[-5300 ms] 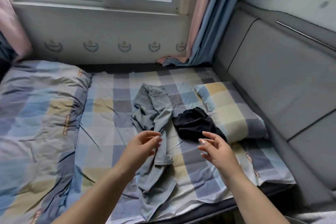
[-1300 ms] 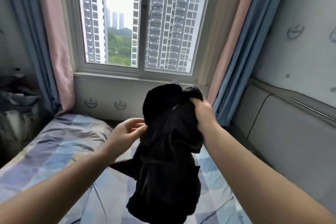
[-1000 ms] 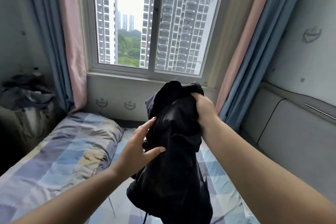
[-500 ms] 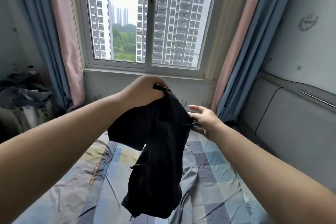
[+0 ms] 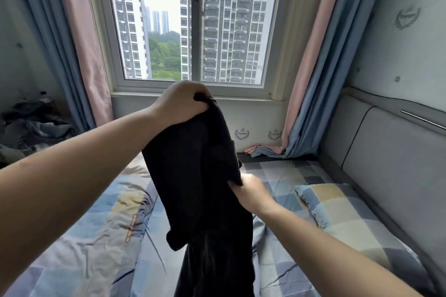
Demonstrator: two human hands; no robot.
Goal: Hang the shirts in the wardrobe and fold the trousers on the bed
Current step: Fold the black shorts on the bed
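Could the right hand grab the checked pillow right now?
Probably not at once: the right hand grips the black garment. The checked pillow lies just beside it on the bed with nothing between, so once it lets go, yes.

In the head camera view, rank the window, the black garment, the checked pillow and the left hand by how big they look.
1. window
2. black garment, held close to the camera, so unsure against the window
3. checked pillow
4. left hand

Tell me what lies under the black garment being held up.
Under the black garment, gripped by the left hand and right hand, lies the checked bed sheet, with blue-grey fabric showing at its right edge. Anything directly behind it is covered.
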